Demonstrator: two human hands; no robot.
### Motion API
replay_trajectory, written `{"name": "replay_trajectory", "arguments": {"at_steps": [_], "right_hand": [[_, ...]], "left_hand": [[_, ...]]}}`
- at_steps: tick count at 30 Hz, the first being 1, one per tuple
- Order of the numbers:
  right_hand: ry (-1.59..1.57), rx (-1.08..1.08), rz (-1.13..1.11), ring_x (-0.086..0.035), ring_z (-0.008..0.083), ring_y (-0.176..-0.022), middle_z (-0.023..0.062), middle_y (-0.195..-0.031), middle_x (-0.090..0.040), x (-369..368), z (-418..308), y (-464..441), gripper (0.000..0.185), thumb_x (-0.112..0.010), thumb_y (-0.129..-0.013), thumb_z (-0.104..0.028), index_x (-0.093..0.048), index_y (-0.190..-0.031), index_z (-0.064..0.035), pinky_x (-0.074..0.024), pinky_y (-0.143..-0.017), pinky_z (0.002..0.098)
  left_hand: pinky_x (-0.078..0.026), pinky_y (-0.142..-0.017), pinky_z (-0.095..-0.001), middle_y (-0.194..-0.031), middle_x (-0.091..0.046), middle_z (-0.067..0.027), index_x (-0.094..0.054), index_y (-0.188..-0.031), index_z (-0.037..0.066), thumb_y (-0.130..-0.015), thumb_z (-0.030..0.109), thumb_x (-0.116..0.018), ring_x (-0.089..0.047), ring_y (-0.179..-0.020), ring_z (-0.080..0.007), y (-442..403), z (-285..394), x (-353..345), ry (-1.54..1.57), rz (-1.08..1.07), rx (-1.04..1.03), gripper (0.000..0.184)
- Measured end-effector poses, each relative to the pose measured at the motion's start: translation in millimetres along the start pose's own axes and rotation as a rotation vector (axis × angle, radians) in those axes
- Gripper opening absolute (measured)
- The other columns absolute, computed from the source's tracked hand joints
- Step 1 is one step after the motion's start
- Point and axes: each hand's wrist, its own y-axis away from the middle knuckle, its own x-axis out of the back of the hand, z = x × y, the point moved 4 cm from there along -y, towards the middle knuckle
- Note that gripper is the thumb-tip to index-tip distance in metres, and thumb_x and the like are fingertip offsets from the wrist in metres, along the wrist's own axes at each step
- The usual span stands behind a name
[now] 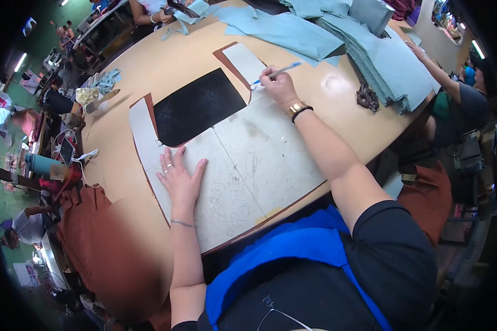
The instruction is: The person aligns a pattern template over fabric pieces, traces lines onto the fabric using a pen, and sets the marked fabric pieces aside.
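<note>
A large pale grey pattern template (pixel 232 160) with handwriting on it lies over reddish-brown fabric (pixel 147 110), which shows as a thin border along its edges. My left hand (pixel 182 179) rests on the template with fingers spread, just below its inner notch. In my right hand (pixel 279 87) is a blue-and-white pen (pixel 284 70), its tip at the inner edge of the template's upper right arm. A black rectangular sheet (pixel 199 107) lies in the notch between the template's two arms.
Stacked light blue fabric pieces (pixel 370 60) cover the table's (pixel 320 121) far right, beside a dark brown metal object (pixel 366 98). A brush (pixel 102 101), a phone (pixel 67 148) and a teal tumbler (pixel 38 164) are at left. Brown fabric (pixel 105 248) hangs lower left. Other people work around the table.
</note>
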Motion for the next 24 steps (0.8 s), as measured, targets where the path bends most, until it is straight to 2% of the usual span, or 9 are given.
{"name": "replay_trajectory", "arguments": {"at_steps": [3, 5, 10, 12, 13, 16, 19, 22, 24], "right_hand": [[-0.202, -0.111, 0.011, -0.065, 0.0142, -0.073, 0.0096, -0.079, -0.069, 29, -16, 17, 0.016, -0.06, -0.092, -0.017, -0.064, -0.093, -0.0021, -0.0512, -0.068, 0.0293], [0.115, 0.02, -0.023, -0.066, 0.0205, -0.072, 0.0117, -0.08, -0.069, 56, -33, 42, 0.015, -0.058, -0.094, -0.017, -0.064, -0.098, -0.0027, -0.0517, -0.069, 0.0321], [0.59, 0.166, -0.162, -0.065, 0.0354, -0.081, 0.0192, -0.085, -0.067, 87, -55, 106, 0.02, -0.062, -0.093, -0.019, -0.063, -0.106, -0.0032, -0.0513, -0.075, 0.0412], [0.638, 0.194, -0.135, -0.063, 0.0384, -0.085, 0.0217, -0.087, -0.066, 81, -56, 117, 0.024, -0.065, -0.091, -0.02, -0.062, -0.108, -0.003, -0.0503, -0.078, 0.0441], [0.641, 0.099, -0.154, -0.062, 0.0398, -0.093, 0.0226, -0.09, -0.067, 80, -55, 117, 0.032, -0.071, -0.087, -0.024, -0.062, -0.11, -0.0038, -0.0497, -0.083, 0.0453], [0.436, 0.046, -0.07, -0.064, 0.0317, -0.094, 0.0182, -0.092, -0.068, 82, -43, 107, 0.042, -0.075, -0.086, -0.029, -0.061, -0.115, -0.0019, -0.0506, -0.085, 0.0391], [0.117, -0.256, -0.069, -0.064, 0.0215, -0.095, 0.0127, -0.097, -0.069, 94, -33, 90, 0.053, -0.077, -0.084, -0.033, -0.06, -0.119, 0.0027, -0.0499, -0.087, 0.0331], [-0.043, -0.379, -0.396, -0.062, 0.0154, -0.098, 0.0108, -0.102, -0.067, 93, -53, 93, 0.057, -0.078, -0.084, -0.034, -0.06, -0.119, 0.0071, -0.049, -0.087, 0.0303], [0.351, -0.08, -0.182, -0.063, 0.0223, -0.097, 0.0156, -0.106, -0.067, 102, -86, 100, 0.052, -0.077, -0.085, -0.032, -0.062, -0.117, 0.0061, -0.0496, -0.087, 0.0332]], "left_hand": [[-0.015, -0.114, -0.0649, -0.154, -0.029, -0.0224, -0.045, -0.14, 0.015, -0.085, 0.05, -0.068, -0.021, -0.146, -0.0379, 0, -16, 6, 0.165, -0.022, -0.039, 0.069], [-0.016, -0.114, -0.0635, -0.155, -0.028, -0.0228, -0.043, -0.142, 0.013, -0.087, 0.048, -0.066, -0.021, -0.146, -0.0372, 2, -49, 12, 0.47, -0.028, -0.082, 0.069], [-0.016, -0.115, -0.0621, -0.157, -0.027, -0.0192, -0.039, -0.146, 0.012, -0.089, 0.046, -0.064, -0.023, -0.146, -0.0364, 37, -76, 30, -0.056, 0.008, 0.044, 0.071], [-0.016, -0.115, -0.0632, -0.158, -0.027, -0.0165, -0.035, -0.149, 0.013, -0.089, 0.048, -0.064, -0.022, -0.147, -0.035, 39, -74, 26, -0.066, 0.017, 0.069, 0.075], [-0.015, -0.114, -0.0638, -0.158, -0.027, -0.0151, -0.034, -0.15, 0.014, -0.089, 0.05, -0.063, -0.021, -0.147, -0.0342, 42, -73, 27, -0.072, 0.024, 0.088, 0.077], [-0.011, -0.113, -0.0682, -0.159, -0.026, -0.012, -0.028, -0.153, 0.015, -0.088, 0.055, -0.062, -0.019, -0.149, -0.0312, 42, -72, 28, -0.111, -0.004, 0.15, 0.083], [-0.006, -0.111, -0.0723, -0.159, -0.026, -0.0107, -0.024, -0.154, 0.017, -0.088, 0.058, -0.06, -0.02, -0.149, -0.029, 42, -74, 26, -0.153, 0.011, 0.167, 0.086], [-0.003, -0.11, -0.0734, -0.159, -0.026, -0.01, -0.022, -0.155, 0.018, -0.089, 0.06, -0.055, -0.02, -0.149, -0.0285, 42, -72, 27, -0.173, 0.001, 0.168, 0.085], [-0.003, -0.11, -0.0735, -0.16, -0.026, -0.0099, -0.022, -0.155, 0.018, -0.09, 0.062, -0.052, -0.02, -0.149, -0.0283, 39, -85, 19, -0.115, -0.006, 0.186, 0.085]]}}
